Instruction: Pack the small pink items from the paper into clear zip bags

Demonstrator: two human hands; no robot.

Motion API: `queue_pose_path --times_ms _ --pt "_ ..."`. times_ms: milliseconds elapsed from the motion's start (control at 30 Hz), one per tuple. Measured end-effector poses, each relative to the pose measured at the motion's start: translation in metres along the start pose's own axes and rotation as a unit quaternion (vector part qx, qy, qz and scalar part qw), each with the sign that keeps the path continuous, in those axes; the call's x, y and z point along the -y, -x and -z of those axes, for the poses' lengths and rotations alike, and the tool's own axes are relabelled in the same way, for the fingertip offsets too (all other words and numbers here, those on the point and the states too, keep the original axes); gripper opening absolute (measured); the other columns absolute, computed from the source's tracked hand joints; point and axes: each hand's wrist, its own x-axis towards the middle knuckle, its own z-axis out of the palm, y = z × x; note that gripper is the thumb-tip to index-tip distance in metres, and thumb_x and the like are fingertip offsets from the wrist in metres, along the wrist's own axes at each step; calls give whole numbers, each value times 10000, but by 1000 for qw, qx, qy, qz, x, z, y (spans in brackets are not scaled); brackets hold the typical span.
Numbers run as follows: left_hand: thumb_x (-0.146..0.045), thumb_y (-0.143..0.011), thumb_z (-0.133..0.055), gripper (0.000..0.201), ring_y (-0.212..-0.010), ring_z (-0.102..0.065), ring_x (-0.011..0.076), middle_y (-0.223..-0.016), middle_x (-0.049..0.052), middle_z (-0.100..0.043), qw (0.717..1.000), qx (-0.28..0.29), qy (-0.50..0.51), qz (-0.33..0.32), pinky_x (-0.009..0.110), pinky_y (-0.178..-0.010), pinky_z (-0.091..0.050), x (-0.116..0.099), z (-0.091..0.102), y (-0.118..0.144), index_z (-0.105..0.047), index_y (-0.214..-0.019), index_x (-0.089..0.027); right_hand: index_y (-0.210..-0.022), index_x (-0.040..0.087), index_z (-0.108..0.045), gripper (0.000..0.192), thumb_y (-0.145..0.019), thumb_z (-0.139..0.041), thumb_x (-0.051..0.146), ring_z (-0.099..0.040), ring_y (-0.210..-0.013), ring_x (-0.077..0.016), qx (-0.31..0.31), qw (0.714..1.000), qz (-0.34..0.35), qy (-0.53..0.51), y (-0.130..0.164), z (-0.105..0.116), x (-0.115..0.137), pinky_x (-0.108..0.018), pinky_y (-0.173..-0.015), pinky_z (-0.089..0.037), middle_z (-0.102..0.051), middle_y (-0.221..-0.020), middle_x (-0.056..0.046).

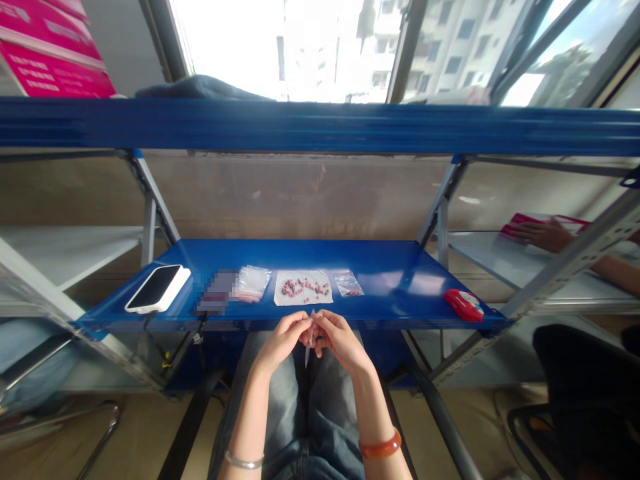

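My left hand (pixel 283 339) and my right hand (pixel 340 339) meet just in front of the blue shelf's front edge (pixel 300 324), above my lap. Between their fingertips they pinch a small clear plastic bag (pixel 310 337) that hangs down thin and edge-on. Straight ahead on the shelf lies a white sheet (pixel 303 287) with several small pink-red beads on it. To its right lies a small clear bag (pixel 349 283) with a few beads inside. A stack of clear empty bags (pixel 253 283) lies left of the sheet.
A phone (pixel 157 288) on a white base lies at the shelf's left end, a red and white small object (pixel 465 305) at the right end. Another person's hand (pixel 543 235) rests on a pink box at the right. A blue beam (pixel 320 127) crosses overhead.
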Motion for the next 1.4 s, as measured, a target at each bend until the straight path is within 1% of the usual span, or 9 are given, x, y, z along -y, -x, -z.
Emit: queue_pose_path --times_ms 133,267,400,567,700,933,1100,1233,1400 --pt "-278 -842 -413 227 -550 -468 110 -557 -40 -485 990 -70 -123 -6 216 -551 -345 3 -5 -1 -440 -634 -192 -664 174 -466 298 -788 -542 433 -529 -435 -98 -69 993 24 95 -6 2 -10 -188 -385 -408 -569 -519 11" --pt "-216 -822 -414 193 -544 -485 117 -561 -28 -520 951 -113 -286 10 215 -536 -310 6 -9 -2 -418 -630 -199 -619 179 -450 258 -803 -491 355 -489 -373 -84 -116 967 42 222 -10 6 -21 -186 -378 -371 -561 -483 18" --pt "-184 -814 -431 171 -568 -516 131 -582 -9 -538 909 -159 -386 13 223 -547 -301 11 -6 -4 -426 -643 -200 -608 184 -446 175 -763 -487 255 -507 -405 -95 -141 956 35 257 -7 5 -20 -183 -393 -373 -555 -479 22" --pt "-250 -821 -478 97 -600 -551 142 -645 -7 -575 913 -208 -349 -25 222 -584 -362 13 1 -4 -495 -735 -208 -599 189 -443 195 -765 -485 282 -499 -439 -103 -177 945 66 266 -6 -3 -17 -188 -406 -350 -527 -483 23" --pt "-149 -802 -464 142 -751 -615 175 -853 41 -662 929 -171 -315 -91 274 -721 -425 8 2 -2 -586 -770 -213 -580 195 -445 218 -768 -489 295 -430 -442 -100 -199 933 90 285 -5 -7 -14 -206 -424 -304 -490 -470 27" --pt "-105 -784 -497 253 -957 -626 257 -1048 80 -689 909 -196 -365 -54 373 -879 -406 -1 -3 2 -686 -904 -224 -562 203 -394 204 -740 -490 235 -380 -513 -104 -202 921 152 297 -3 -10 -15 -216 -470 -289 -418 -510 38" --pt "-185 -762 -587 260 -972 -612 277 -1065 77 -686 900 -196 -383 -69 376 -856 -402 -7 -2 3 -665 -1005 -236 -608 194 -451 239 -771 -537 346 -516 -544 -131 -183 947 103 241 -6 -13 -15 -213 -446 -397 -530 -562 5" --pt "-165 -741 -600 287 -1050 -576 296 -1118 82 -665 895 -212 -385 -80 412 -915 -350 -7 2 3 -671 -1009 -240 -762 185 -496 350 -755 -564 528 -616 -581 -168 -148 986 -16 72 -8 -16 -12 -260 -457 -493 -602 -636 -24" --pt "-127 -728 -576 334 -1070 -562 279 -1183 59 -634 906 -204 -356 -109 411 -943 -334 -7 6 3 -686 -1008 -270 -978 170 -515 427 -779 -554 546 -660 -627 -183 -89 978 -117 -145 -12 -14 -10 -329 -595 -536 -653 -700 -57"
